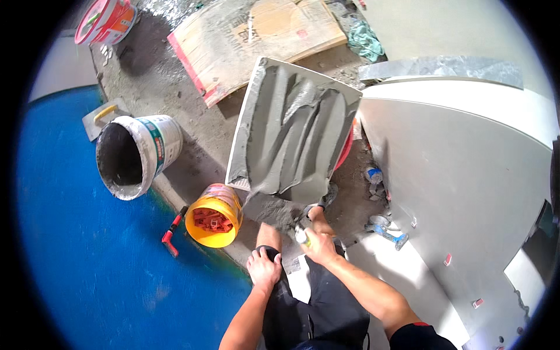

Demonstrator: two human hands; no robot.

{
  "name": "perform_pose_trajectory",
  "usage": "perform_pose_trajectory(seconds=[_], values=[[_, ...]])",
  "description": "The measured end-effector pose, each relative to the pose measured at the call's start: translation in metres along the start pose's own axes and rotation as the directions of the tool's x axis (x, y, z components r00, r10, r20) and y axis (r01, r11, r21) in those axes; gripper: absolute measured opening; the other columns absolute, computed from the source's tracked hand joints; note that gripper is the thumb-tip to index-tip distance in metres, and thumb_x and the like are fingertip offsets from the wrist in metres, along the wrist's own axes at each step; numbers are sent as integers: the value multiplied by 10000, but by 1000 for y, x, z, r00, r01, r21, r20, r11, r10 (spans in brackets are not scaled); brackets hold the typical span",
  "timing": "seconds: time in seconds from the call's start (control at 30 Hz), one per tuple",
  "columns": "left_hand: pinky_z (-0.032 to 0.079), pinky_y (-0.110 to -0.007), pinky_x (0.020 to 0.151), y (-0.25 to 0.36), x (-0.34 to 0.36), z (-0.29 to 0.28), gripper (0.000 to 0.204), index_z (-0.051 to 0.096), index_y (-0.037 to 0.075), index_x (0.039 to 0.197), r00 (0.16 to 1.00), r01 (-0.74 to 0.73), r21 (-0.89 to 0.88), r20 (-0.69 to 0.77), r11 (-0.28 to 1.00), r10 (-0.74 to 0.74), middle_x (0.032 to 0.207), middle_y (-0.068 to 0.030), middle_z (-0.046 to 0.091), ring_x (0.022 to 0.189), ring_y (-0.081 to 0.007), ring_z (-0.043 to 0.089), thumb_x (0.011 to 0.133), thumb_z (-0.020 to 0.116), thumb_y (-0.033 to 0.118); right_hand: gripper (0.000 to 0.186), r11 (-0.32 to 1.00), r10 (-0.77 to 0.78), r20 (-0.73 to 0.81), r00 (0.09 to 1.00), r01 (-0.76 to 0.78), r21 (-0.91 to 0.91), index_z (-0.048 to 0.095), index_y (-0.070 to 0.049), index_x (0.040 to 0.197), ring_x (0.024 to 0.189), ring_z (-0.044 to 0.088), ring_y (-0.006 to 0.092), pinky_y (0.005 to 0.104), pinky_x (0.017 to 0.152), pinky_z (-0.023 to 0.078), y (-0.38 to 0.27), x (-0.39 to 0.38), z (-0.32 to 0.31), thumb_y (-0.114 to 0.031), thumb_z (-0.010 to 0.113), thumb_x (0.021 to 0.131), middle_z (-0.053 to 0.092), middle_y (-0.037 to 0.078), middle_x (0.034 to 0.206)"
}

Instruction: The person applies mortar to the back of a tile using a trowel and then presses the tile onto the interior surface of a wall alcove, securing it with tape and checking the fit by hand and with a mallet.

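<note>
Head cam, far left: big blue floor area, with a yellow-handled trowel lying at its upper edge. Up top past that there's a red and white bucket, then a white bucket with a grey, grimy inside. Just below sits a red and black hand tool, right beside a yellow bucket holding a pile of small red plastic pieces. Some sort of wooden board lies behind all that, red along one edge.

Left hand isn't gripping anything, just spread out loosely over the left knee. Next to it is the mortar-caked trowel, its blade up against the near edge of the square tile. That tile is smack in the middle, face loaded with ridged grey mortar, and something red peeks out under its right side. Right hand is wrapped tight around the trowel's handle.

Further right: a crumpled green cloth up top, a blue-handled tool lower down, then a large grey slab filling most of that side.
</note>
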State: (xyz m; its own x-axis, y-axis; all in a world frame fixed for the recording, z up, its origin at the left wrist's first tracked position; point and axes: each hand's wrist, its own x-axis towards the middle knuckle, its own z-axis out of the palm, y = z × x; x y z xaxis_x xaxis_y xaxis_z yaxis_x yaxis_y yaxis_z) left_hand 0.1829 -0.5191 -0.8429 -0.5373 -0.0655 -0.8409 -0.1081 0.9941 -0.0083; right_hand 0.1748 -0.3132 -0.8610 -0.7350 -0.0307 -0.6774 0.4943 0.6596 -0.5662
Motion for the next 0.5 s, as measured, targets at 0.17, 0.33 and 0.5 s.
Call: perform_pose_trajectory(seconds=[0.17, 0.33, 0.5], values=[[428, -468, 936, -1, -2, -5, 568, 564, 29, 1161, 999, -4, -66, -39, 998, 1, 1071, -191, 568, 1054, -380, 552, 839, 638, 491, 305, 980, 165, -87, 983, -173, -97, 517, -96, 1064, 770, 659, 417, 537, 688, 507, -17, 46, 39, -227, 657, 826, 679, 195, 827], [407, -471, 969, 0, 2, -14, 595, 560, 24, 1201, 999, 28, -126, 26, 992, -25, 1134, -184, 567, 1086, -369, 544, 833, 636, 485, 378, 964, 245, 29, 969, -240, -115, 505, -100, 1115, 836, 653, 448, 564, 724, 496, -32, 41, 64, -238, 675, 807, 677, 225, 864], [394, -473, 987, -13, 1, -7, 587, 555, 34, 1209, 999, 47, -187, 25, 981, -43, 1154, -184, 563, 1106, -364, 535, 836, 633, 481, 296, 991, 132, 141, 981, -134, 7, 530, -63, 1041, 809, 644, 455, 549, 695, 505, -51, 14, 30, -222, 654, 825, 661, 259, 833]])
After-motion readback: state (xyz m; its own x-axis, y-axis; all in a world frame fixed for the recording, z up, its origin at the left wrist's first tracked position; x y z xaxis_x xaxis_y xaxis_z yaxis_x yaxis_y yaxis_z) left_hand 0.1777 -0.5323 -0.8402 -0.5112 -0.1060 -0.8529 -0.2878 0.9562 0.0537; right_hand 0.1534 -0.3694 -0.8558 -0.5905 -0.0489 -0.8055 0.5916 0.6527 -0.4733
